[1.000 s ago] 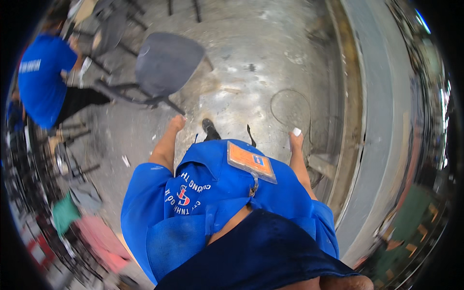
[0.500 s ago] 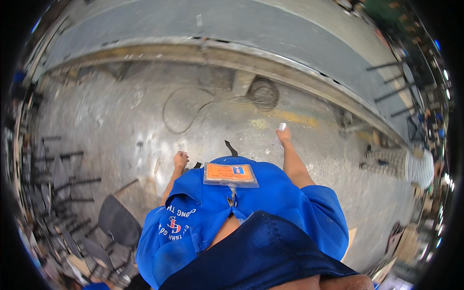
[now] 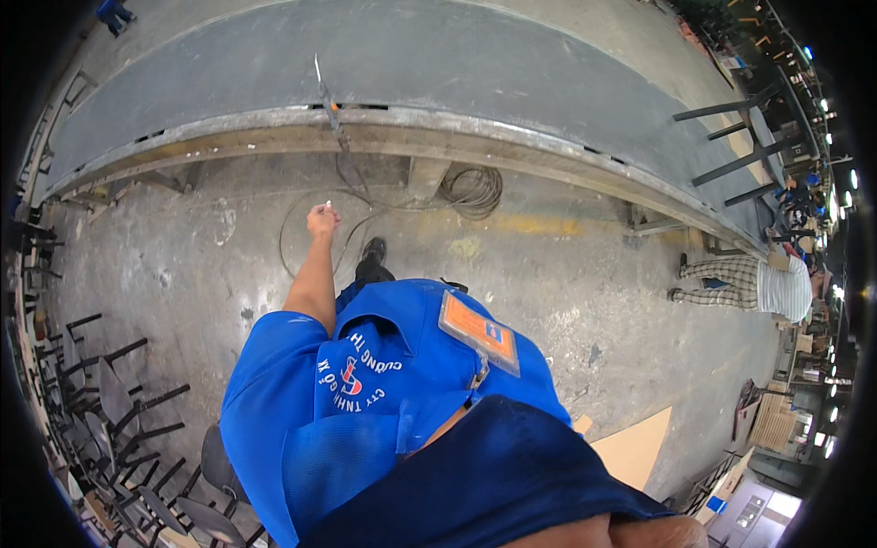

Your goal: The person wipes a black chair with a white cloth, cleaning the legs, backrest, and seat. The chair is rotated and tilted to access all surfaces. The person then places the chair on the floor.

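L hand (image 3: 322,221) is out in front at arm's length, fingers curled shut around a small white stick (image 3: 328,204), looks like chalk or similar but too small to say for sure. Stick pokes up out of the top of the fist.

R hand isn't in the pic at all, hidden somewhere behind the blue shirt (image 3: 365,384), so can't say anything abt its grip.

Around the fist: a thin cable (image 3: 301,205) loops over the floor (image 3: 183,256) right under and beside it. Just to the right of the hand and a bit nearer the body is a black shoe (image 3: 372,251). Further right and beyond the hand there's a coil of wire (image 3: 473,189), lying by a leg of the long grey bench (image 3: 438,82). Bench runs across well past the hand; a rod (image 3: 326,96) w/ a cable hangs over its edge, straight beyond the fist.

Orange badge (image 3: 479,331) sits on the shirt, close to the camera. Stacked black chairs (image 3: 119,429) are off to the left, behind the hand. Another person (image 3: 758,283) in a striped top stands far right, well apart.
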The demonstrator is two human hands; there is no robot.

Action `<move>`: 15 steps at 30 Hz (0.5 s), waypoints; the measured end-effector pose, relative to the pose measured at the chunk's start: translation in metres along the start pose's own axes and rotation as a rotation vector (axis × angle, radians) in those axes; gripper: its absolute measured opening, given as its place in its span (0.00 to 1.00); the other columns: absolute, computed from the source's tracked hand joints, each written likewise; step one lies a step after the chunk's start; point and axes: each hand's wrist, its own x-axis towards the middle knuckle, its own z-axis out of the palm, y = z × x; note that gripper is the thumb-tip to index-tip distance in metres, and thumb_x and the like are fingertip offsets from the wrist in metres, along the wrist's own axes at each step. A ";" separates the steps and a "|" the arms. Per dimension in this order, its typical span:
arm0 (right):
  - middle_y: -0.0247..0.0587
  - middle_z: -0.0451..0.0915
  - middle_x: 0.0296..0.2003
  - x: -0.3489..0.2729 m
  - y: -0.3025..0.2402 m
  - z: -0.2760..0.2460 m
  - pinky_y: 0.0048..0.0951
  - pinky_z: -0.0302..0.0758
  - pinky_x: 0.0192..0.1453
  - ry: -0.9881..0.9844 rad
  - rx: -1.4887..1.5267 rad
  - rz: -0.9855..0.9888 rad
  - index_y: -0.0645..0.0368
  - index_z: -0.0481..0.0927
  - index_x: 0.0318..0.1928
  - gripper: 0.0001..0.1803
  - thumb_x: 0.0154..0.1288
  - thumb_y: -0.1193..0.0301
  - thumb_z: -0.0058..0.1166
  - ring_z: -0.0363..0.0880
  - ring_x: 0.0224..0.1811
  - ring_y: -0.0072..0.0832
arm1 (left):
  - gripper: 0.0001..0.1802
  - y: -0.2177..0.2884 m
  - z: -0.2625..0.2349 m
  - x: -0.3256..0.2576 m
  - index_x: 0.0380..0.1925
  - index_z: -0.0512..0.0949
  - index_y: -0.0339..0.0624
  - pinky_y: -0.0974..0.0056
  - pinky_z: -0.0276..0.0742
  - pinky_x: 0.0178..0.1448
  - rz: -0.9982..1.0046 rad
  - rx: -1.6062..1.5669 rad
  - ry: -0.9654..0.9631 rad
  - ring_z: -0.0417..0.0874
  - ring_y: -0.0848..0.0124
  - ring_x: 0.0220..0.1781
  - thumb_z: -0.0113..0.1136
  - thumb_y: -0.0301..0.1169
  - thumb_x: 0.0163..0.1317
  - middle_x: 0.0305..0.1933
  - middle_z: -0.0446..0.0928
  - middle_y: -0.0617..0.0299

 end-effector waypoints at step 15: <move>0.62 0.74 0.48 -0.154 -0.431 -0.027 0.44 0.71 0.53 0.333 0.162 -0.624 0.53 0.59 0.62 0.38 0.52 0.61 0.62 0.74 0.50 0.53 | 0.13 0.063 0.047 0.255 0.42 0.79 0.40 0.58 0.75 0.49 0.150 0.821 -0.166 0.81 0.61 0.44 0.60 0.30 0.56 0.41 0.82 0.56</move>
